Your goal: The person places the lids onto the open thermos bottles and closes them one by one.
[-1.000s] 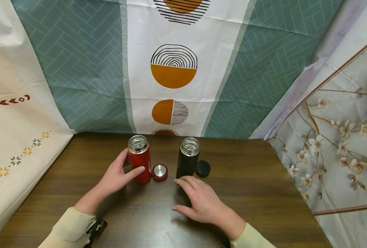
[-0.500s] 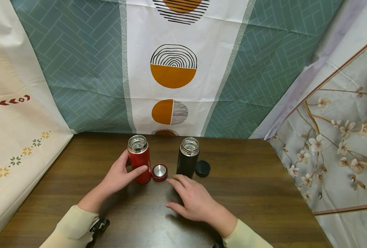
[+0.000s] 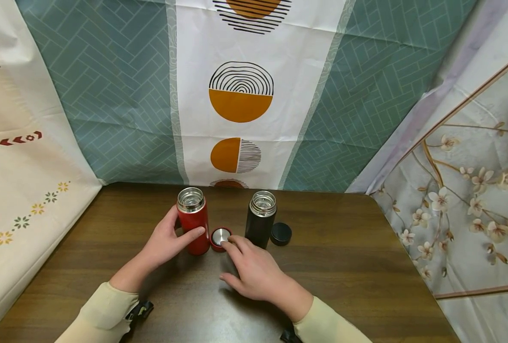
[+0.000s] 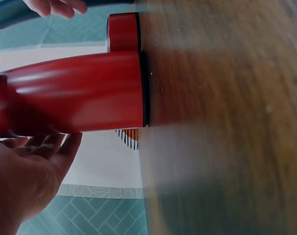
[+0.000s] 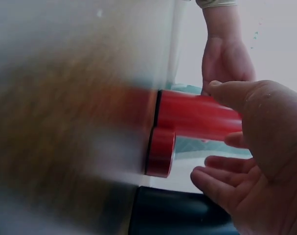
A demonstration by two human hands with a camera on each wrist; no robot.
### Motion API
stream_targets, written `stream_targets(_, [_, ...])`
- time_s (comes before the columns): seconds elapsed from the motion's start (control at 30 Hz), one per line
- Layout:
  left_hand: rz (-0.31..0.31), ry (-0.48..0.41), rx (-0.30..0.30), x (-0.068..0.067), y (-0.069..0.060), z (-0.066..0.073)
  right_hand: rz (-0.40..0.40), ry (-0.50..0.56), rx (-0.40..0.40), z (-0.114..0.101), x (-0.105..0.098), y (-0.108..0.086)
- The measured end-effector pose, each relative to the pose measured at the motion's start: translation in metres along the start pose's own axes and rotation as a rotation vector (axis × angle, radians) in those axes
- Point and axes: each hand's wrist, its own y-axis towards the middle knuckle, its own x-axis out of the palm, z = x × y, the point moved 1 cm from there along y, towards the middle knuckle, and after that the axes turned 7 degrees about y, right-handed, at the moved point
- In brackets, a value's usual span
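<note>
A red thermos bottle (image 3: 195, 226) stands upright on the table without its lid, steel rim showing. My left hand (image 3: 163, 242) grips it from the left, thumb across the front and fingers behind; the left wrist view shows the fingers along the red bottle (image 4: 75, 95). Beside its base lies the red lid (image 3: 220, 237), steel inside facing up. Above and in front of this lid hovers my right hand (image 3: 254, 271), fingers spread loosely with nothing held. In the right wrist view a gap shows between the right hand (image 5: 256, 166) and the red lid (image 5: 160, 152).
A black thermos bottle (image 3: 260, 224), also lidless, stands upright just behind my right hand. Its black lid (image 3: 281, 233) lies to its right. The brown wooden table (image 3: 344, 267) ends at hanging patterned cloths (image 3: 129, 119) at the back and sides.
My right hand has moved left, from in front of the black thermos bottle to near the red lid. The left hand stays on the red bottle, its thumb slightly further across.
</note>
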Motion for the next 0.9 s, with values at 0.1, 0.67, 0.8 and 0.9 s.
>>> stream_targets(0.1, [0.002,-0.001,0.002,-0.001,0.000,0.000,-0.005,-0.021,0.016,-0.002,0.002,0.006])
stream_targets(0.67, [0.010,-0.017,0.024,0.000,0.004,0.002,-0.011,-0.076,0.100,0.001,0.013,0.032])
stream_targets(0.8, [0.010,-0.016,0.026,0.000,0.004,0.002,-0.022,-0.077,0.121,0.002,0.017,0.039])
stream_targets(0.9, [0.013,-0.009,0.023,-0.001,0.002,0.001,-0.049,-0.061,0.146,0.001,0.020,0.045])
